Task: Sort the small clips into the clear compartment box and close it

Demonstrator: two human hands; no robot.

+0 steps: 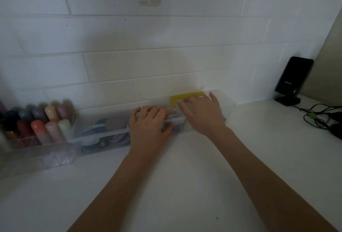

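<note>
A clear plastic box with pale latches along its front stands against the tiled wall; blurred coloured bits show through it. My left hand grips its right part, fingers curled over the top and thumb against the front. Just to the right is a clear compartment box with a yellow handle. My right hand lies on top of that box, its fingers stretched onto the handle. Small dark pieces show between my hands, too blurred to tell as clips.
At the far left a clear bin holds several upright pastel sticks. A black device on a stand and a tangle of black cables sit at the right. The white counter reaches toward me.
</note>
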